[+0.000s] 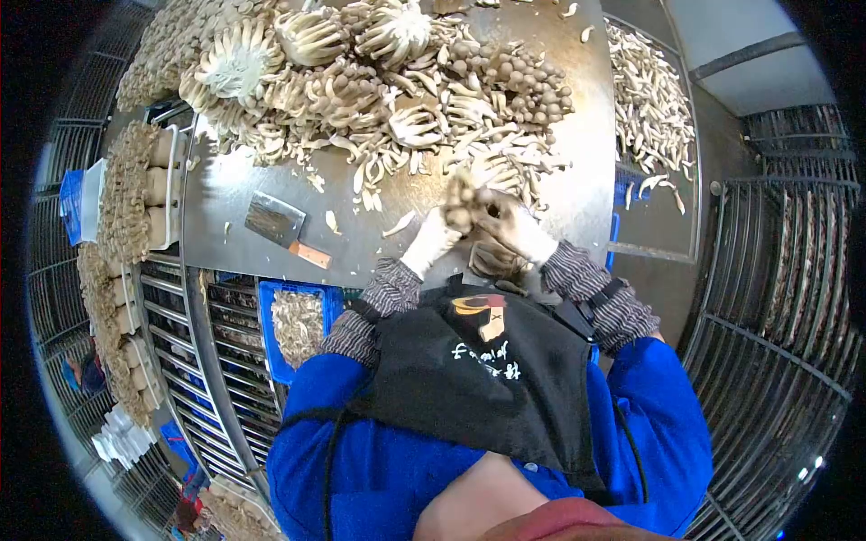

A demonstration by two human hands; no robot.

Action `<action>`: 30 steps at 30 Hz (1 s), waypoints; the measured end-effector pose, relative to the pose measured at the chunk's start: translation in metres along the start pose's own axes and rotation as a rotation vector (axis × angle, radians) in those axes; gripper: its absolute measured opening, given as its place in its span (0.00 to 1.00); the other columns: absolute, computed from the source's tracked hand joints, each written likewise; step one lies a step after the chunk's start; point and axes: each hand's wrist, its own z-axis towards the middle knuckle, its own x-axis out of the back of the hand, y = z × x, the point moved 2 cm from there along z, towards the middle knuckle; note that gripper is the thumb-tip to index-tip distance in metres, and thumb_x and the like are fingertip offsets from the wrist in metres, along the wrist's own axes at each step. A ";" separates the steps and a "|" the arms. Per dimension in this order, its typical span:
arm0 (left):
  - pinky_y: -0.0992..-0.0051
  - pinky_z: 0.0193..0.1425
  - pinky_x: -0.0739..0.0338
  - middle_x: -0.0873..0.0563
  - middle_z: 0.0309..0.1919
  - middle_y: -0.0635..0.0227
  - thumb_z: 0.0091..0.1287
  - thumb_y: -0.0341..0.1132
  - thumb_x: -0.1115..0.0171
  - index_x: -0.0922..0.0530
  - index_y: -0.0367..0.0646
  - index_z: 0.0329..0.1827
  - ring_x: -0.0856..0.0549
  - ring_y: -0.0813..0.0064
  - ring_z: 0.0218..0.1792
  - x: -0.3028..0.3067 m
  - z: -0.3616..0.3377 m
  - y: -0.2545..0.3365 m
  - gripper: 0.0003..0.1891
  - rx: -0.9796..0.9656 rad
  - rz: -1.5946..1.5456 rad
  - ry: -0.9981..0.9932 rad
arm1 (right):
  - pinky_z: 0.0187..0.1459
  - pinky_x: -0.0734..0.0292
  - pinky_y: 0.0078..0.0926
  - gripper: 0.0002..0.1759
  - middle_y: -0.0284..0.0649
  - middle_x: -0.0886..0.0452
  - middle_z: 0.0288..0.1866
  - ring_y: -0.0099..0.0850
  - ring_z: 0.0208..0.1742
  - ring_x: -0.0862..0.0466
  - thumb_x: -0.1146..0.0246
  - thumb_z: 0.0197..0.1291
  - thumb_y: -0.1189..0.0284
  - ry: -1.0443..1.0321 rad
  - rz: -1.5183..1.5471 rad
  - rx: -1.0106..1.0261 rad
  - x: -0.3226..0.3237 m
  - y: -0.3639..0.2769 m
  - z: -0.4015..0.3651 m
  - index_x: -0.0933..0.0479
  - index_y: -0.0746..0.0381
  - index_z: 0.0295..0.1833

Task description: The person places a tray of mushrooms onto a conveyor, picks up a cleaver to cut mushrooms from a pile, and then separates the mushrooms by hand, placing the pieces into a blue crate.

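Note:
My left hand point(437, 240), in a white glove, is closed around a small bunch of brown-capped mushrooms point(463, 200) near the table's front edge. Right beside it, my right hand point(521, 231), gloved with darkly stained fingertips, has its fingers curled against the same bunch; the fingertips are partly hidden. Just beyond both hands spreads a large heap of mushrooms point(343, 99), some in whole clusters with pale stem bases, others loose. Below my hands, close to the apron, lies a darker clump of mushrooms point(496, 260). A cleaver point(275, 218) with a wooden handle rests flat to the left.
The steel table point(361, 243) carries scattered loose stems. At the right stands a container of loose mushrooms point(651, 99). A blue crate point(264, 316) with pieces sits below the left edge. Racks with mushroom bottles point(162, 180) line the left; metal racks point(794, 261) stand right.

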 end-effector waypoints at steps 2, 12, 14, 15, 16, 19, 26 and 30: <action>0.75 0.48 0.20 0.18 0.52 0.64 0.66 0.40 0.33 0.29 0.38 0.66 0.18 0.75 0.50 -0.005 -0.005 0.068 0.28 -0.015 0.244 -0.038 | 0.43 0.22 0.36 0.19 0.46 0.15 0.40 0.37 0.40 0.15 0.35 0.67 0.63 -0.017 -0.061 -0.064 0.009 -0.033 0.005 0.24 0.64 0.56; 0.74 0.39 0.18 0.15 0.47 0.66 0.64 0.30 0.33 0.26 0.32 0.56 0.14 0.73 0.39 -0.010 -0.006 0.076 0.20 0.122 -0.223 -0.107 | 0.42 0.22 0.20 0.15 0.34 0.20 0.37 0.25 0.42 0.18 0.34 0.66 0.71 0.123 0.581 -0.004 -0.011 -0.014 -0.007 0.26 0.63 0.54; 0.73 0.41 0.18 0.15 0.49 0.64 0.62 0.26 0.33 0.24 0.28 0.53 0.15 0.72 0.40 -0.012 0.005 0.059 0.18 -0.067 0.123 -0.057 | 0.43 0.23 0.21 0.12 0.33 0.20 0.39 0.23 0.43 0.20 0.33 0.66 0.71 0.106 0.883 -0.116 -0.021 0.003 0.004 0.23 0.63 0.51; 0.76 0.40 0.20 0.14 0.46 0.63 0.62 0.27 0.31 0.24 0.29 0.55 0.16 0.77 0.39 -0.012 0.006 0.071 0.20 0.026 0.033 0.070 | 0.42 0.23 0.21 0.11 0.33 0.19 0.38 0.22 0.41 0.20 0.33 0.66 0.70 0.177 0.711 -0.152 -0.016 0.012 0.008 0.22 0.63 0.49; 0.80 0.38 0.21 0.14 0.42 0.62 0.61 0.29 0.29 0.25 0.30 0.56 0.16 0.81 0.37 -0.010 0.006 0.083 0.22 0.122 -0.057 0.193 | 0.40 0.23 0.21 0.09 0.33 0.19 0.37 0.22 0.39 0.20 0.33 0.66 0.70 0.247 0.539 -0.192 -0.010 0.021 0.009 0.21 0.63 0.47; 0.78 0.39 0.22 0.15 0.39 0.66 0.63 0.30 0.29 0.24 0.33 0.53 0.17 0.83 0.35 0.012 0.013 0.063 0.18 0.257 -0.508 0.330 | 0.36 0.20 0.25 0.13 0.37 0.17 0.37 0.26 0.32 0.18 0.45 0.76 0.64 0.352 0.837 -0.152 0.019 0.021 0.006 0.22 0.63 0.49; 0.67 0.63 0.25 0.22 0.60 0.55 0.50 0.37 0.22 0.28 0.42 0.66 0.21 0.61 0.59 -0.001 -0.027 0.081 0.38 -0.051 0.287 0.073 | 0.65 0.27 0.40 0.47 0.61 0.21 0.60 0.50 0.63 0.21 0.29 0.57 0.48 0.064 -0.063 -0.196 -0.001 0.071 -0.065 0.35 0.70 0.71; 0.55 0.71 0.32 0.27 0.67 0.56 0.42 0.36 0.24 0.30 0.46 0.70 0.26 0.51 0.66 -0.038 -0.035 0.053 0.45 -0.722 1.179 -0.378 | 0.59 0.23 0.37 0.42 0.59 0.18 0.55 0.46 0.57 0.17 0.29 0.56 0.56 -0.250 -0.184 -0.259 -0.014 0.078 -0.051 0.34 0.68 0.70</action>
